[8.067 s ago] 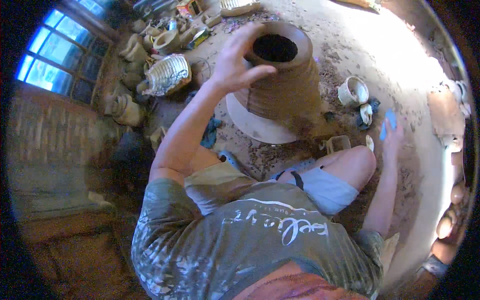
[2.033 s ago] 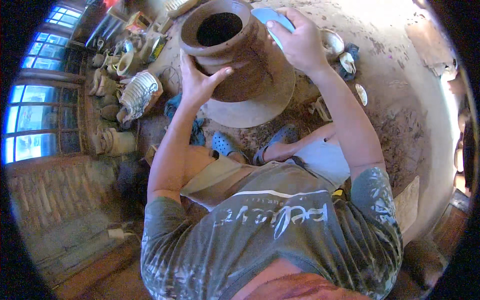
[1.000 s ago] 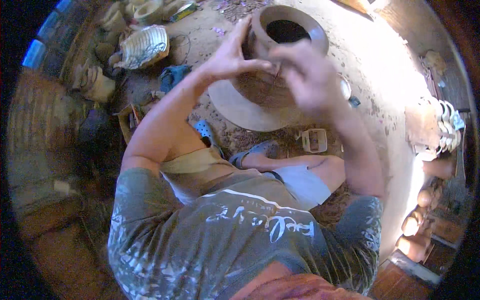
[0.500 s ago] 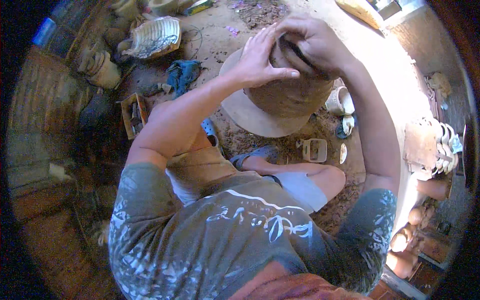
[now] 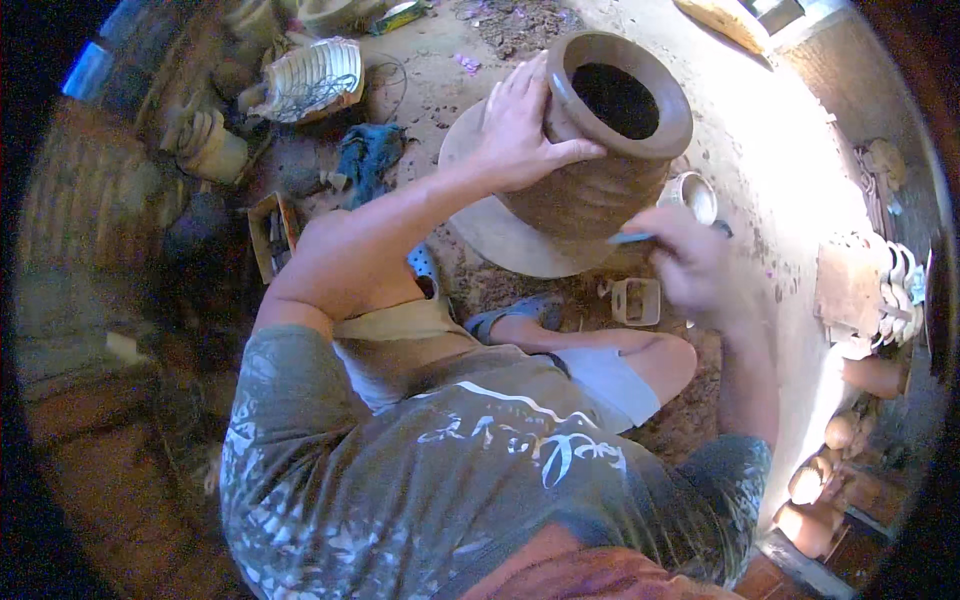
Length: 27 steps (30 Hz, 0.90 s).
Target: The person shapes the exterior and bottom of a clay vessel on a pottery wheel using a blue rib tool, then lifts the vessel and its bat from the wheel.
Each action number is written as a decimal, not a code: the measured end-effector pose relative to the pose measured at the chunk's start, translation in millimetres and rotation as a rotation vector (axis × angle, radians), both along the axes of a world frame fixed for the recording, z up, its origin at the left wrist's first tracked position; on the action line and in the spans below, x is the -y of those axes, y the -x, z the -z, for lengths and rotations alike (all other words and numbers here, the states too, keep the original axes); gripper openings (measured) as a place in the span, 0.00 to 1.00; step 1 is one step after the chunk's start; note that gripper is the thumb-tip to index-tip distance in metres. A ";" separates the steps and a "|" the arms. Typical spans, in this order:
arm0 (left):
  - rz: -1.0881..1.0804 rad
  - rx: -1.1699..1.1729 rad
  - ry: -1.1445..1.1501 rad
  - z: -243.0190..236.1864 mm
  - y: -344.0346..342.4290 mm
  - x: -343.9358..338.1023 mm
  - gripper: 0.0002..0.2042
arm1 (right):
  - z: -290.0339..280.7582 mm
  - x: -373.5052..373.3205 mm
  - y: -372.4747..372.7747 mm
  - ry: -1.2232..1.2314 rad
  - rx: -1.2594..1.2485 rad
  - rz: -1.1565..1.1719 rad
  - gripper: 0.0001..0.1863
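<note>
A brown clay pot with a thick round rim and a dark open mouth stands on a pale round wheel disc. My left hand lies against the pot's left shoulder just below the rim, its fingers stretched out and its thumb apart. To the right of the pot's lower wall, my right hand is closed around a thin blue tool. The blue tip points left toward the pot. Motion smears this hand, so the tool's exact kind cannot be made out, nor whether it touches the clay.
Beyond my right hand stands a whitish round container. A small clear square tub sits on the ground near my bent leg. Off to the left lie a dark blue cloth and a box of tools. Several clay pots line the right side.
My right hand has come off the pot's rim and moved down and toward me, where the blue tool now shows in it. The pot's mouth is uncovered. My left hand stays nearly in place.
</note>
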<state>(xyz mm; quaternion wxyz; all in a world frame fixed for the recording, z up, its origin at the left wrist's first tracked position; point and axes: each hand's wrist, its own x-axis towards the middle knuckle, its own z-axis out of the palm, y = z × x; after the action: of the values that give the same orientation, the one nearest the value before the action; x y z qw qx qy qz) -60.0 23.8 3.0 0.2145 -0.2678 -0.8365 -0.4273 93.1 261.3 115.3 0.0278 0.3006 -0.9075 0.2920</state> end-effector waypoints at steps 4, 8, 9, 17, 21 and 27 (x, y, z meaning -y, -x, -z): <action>-0.069 -0.007 0.027 -2.9 -15.6 -3.4 0.57 | 59.1 5.5 -30.6 0.077 0.171 0.083 0.17; -0.056 -0.017 0.013 -0.4 -12.6 16.5 0.44 | 84.7 9.8 -40.2 0.151 -0.138 0.333 0.18; -0.033 -0.002 0.014 -3.8 -8.0 24.8 0.40 | 83.7 8.8 -39.9 0.189 -0.161 0.376 0.18; 0.227 0.115 0.065 -20.8 46.1 63.1 0.62 | 85.7 5.7 3.2 0.327 -0.728 0.366 0.22; 0.393 0.200 0.015 -8.6 59.0 56.2 0.68 | 99.1 18.1 36.3 0.329 -0.883 0.322 0.23; 0.479 0.446 -0.197 7.3 31.5 40.4 0.61 | 113.0 13.5 64.5 0.265 -0.954 0.279 0.23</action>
<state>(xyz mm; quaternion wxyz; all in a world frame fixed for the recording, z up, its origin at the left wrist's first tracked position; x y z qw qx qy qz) -91.5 -16.5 -4.3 -0.0552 -0.3349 -0.7308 -0.5922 28.6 247.8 2.4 0.5155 0.2701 -0.7805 0.2282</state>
